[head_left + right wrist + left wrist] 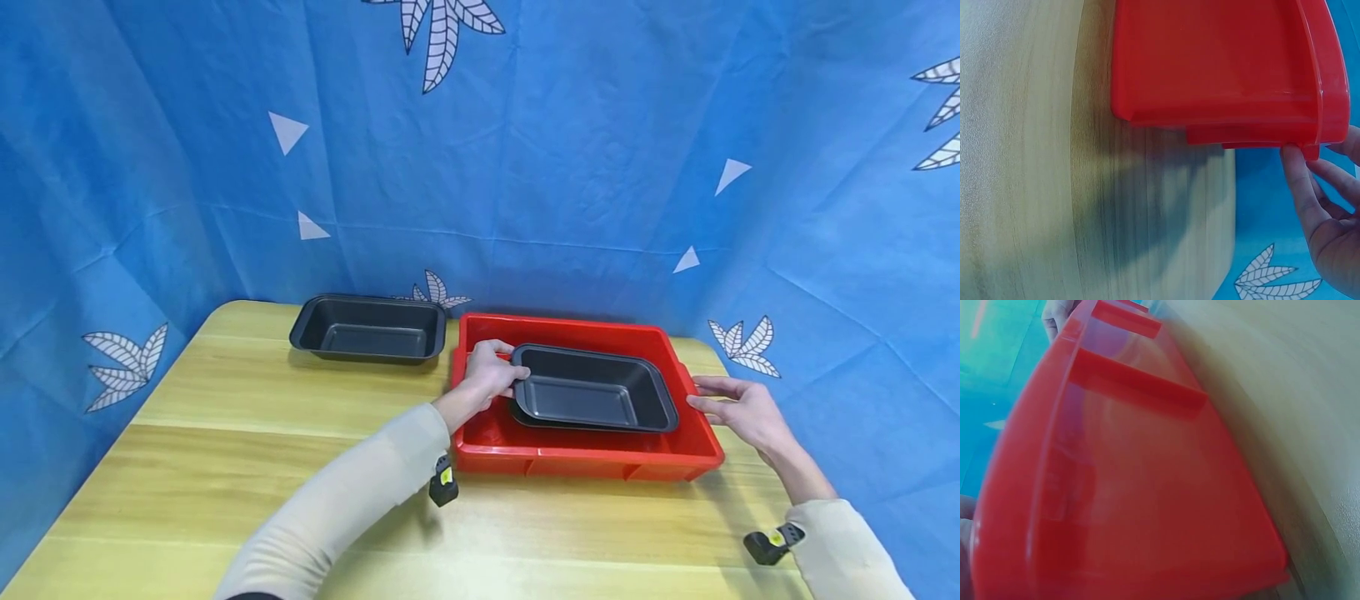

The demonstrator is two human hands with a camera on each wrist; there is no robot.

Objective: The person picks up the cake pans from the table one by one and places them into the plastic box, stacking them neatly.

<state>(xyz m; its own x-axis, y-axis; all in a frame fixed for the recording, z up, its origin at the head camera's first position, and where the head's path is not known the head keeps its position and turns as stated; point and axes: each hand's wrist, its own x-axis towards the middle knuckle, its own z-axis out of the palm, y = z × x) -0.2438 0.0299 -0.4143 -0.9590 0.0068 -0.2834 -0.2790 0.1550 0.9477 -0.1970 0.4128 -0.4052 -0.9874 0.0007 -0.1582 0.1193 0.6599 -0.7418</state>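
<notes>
A dark loaf pan (581,396) lies tilted inside the red plastic bin (585,462), over another dark pan (540,422) of which only the lower edge shows. My left hand (491,375) reaches over the bin's left rim and pinches the upper pan's left end, thumb on its rim. At the bin's right end, my right hand (738,408) touches the rim with fairly straight fingers. In the right wrist view, fingers (1300,187) meet the rim's underside at the corner. The left wrist view shows mostly the bin's outer wall (1141,481), with a sliver of hand at the left edge.
Another dark loaf pan (371,340) stands upright on the wooden table (300,417), left of the bin near the back edge. A blue patterned cloth (525,167) hangs behind the table and along both sides.
</notes>
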